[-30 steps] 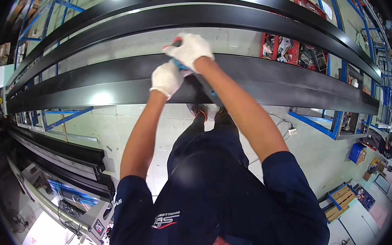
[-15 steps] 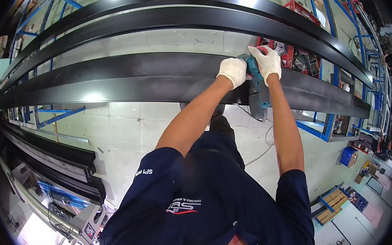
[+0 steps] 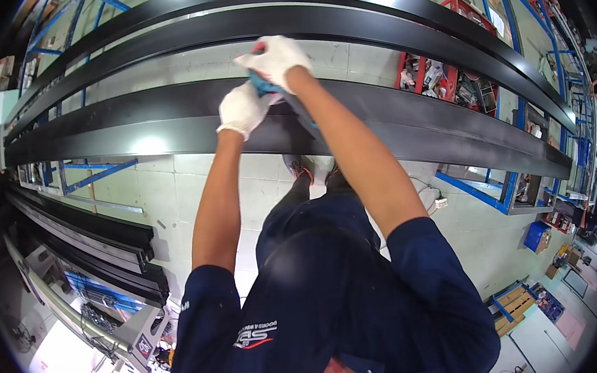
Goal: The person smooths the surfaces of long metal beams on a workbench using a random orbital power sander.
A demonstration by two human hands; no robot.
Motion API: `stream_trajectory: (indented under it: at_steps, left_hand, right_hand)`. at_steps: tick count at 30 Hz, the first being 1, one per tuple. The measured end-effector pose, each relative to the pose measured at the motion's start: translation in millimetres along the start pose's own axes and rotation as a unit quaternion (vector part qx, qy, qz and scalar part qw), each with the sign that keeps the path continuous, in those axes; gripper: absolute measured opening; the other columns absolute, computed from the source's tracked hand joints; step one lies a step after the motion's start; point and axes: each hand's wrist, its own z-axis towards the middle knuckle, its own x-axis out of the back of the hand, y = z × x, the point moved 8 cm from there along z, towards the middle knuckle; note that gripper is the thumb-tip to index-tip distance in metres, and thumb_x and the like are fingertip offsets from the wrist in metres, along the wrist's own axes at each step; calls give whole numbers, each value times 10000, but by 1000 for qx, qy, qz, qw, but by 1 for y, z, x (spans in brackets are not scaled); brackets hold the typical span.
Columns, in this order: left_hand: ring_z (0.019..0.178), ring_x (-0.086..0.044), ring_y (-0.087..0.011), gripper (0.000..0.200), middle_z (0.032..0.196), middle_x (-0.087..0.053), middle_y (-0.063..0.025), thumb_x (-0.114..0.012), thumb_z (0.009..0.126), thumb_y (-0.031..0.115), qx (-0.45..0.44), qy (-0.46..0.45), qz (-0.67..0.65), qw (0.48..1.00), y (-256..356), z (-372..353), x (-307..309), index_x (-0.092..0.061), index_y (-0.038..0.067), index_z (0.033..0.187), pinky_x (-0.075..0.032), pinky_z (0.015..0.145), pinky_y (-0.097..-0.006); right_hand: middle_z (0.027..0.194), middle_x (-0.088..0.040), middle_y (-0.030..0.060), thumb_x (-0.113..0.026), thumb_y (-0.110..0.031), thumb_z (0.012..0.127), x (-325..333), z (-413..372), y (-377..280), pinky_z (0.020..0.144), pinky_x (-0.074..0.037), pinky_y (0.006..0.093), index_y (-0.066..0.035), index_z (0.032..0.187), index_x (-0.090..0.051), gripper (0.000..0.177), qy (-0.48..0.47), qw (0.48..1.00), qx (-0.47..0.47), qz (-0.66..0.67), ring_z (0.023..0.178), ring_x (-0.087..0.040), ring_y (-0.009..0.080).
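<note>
A teal power sander (image 3: 262, 84) rests on the nearest long black metal profile (image 3: 419, 121), left of the profile's middle. My white-gloved left hand (image 3: 242, 109) is closed round its near left side. Over its far end, my right hand (image 3: 279, 62) grips from above, in a white glove with a red patch near the fingers. The right hand and forearm cover much of the tool; its dark rear part shows beneath the forearm. Along the profile, the surface looks dull and scuffed to the right and shinier at the far left.
Beyond lie two more long black profiles (image 3: 342, 25), carried with the near one on blue frames (image 3: 488, 196). Red crates (image 3: 437, 77) of hardware sit behind on the right. Stacked dark profiles (image 3: 84, 224) lie at left. A cable (image 3: 421, 187) trails over the tiled floor.
Both hands have moved left along the near profile with the sander, which has turned so its rear points down and right. My body has shifted left too.
</note>
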Motion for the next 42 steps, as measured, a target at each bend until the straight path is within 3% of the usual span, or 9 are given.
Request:
stream_trajectory:
  at_steps: [3,8,11,15,17,27,31,35,42]
  left_hand:
    - [1020,-797,-464,608,1019,-818,-261,-825,927,636,49,29,26,998,-77,-2,20,-808,47,1078,-619,892,-582]
    - [1051,-775,-504,454,1052,-811,-289,-800,963,456,128,36,34,991,-147,-25,60,-818,22,1098,-614,910,-570]
    - [1042,-776,-501,462,1033,-811,-284,-798,960,476,88,29,52,994,-163,-14,53,-823,34,1092,-614,906,-570]
    - [962,-784,-477,462,988,-813,-251,-770,999,520,12,-18,96,995,-104,4,30,-822,61,991,-611,862,-598]
    - [1002,-787,-468,433,1018,-820,-241,-789,986,520,-23,-16,56,998,-60,9,17,-834,96,1058,-615,879,-591]
    - [943,-814,-437,556,965,-819,-249,-835,926,577,-179,-84,-22,980,170,4,-66,-821,24,973,-643,858,-554]
    - [913,-811,-448,561,928,-809,-259,-866,906,539,-246,-70,-52,965,216,-12,-97,-783,-14,956,-643,842,-548]
    - [912,-812,-444,567,921,-806,-261,-840,935,540,-245,-78,-63,964,209,-21,-102,-764,-21,965,-640,840,-549]
    - [928,-803,-440,503,945,-811,-233,-826,950,549,-120,-87,-13,989,76,-28,-36,-794,51,1016,-632,832,-565]
  right_hand:
    - [1020,-853,168,-861,-606,826,-57,21,-52,961,-638,422,-98,1089,-882,573,-68,998,16,0,1016,-825,336]
    - [1199,-846,174,-802,-551,849,-122,28,-110,1061,-614,437,-132,1123,-894,509,-119,991,50,35,1162,-802,354]
    - [1206,-845,173,-792,-540,859,-126,33,-109,1060,-614,438,-141,1136,-892,495,-93,993,56,38,1166,-801,356]
    - [1111,-852,173,-844,-577,885,-86,29,-64,950,-633,440,-88,1200,-860,581,-87,993,7,73,1010,-819,329]
    - [1173,-847,194,-826,-587,879,-47,17,-34,1000,-633,437,-100,1202,-873,586,-70,995,-23,64,1096,-819,356]
    - [1048,-811,54,-873,-573,927,138,-96,130,803,-583,324,-60,1197,-866,580,117,970,-176,123,892,-699,147]
    - [982,-786,26,-891,-382,981,167,-112,209,866,-544,281,-11,1158,-864,412,174,963,-60,197,891,-685,103]
    - [1014,-818,37,-901,-325,985,161,-127,219,904,-541,270,26,1155,-856,392,194,952,-90,219,956,-694,85]
    - [1055,-856,94,-840,-508,954,47,-84,84,900,-606,360,-79,1230,-875,511,66,973,-106,192,952,-769,162]
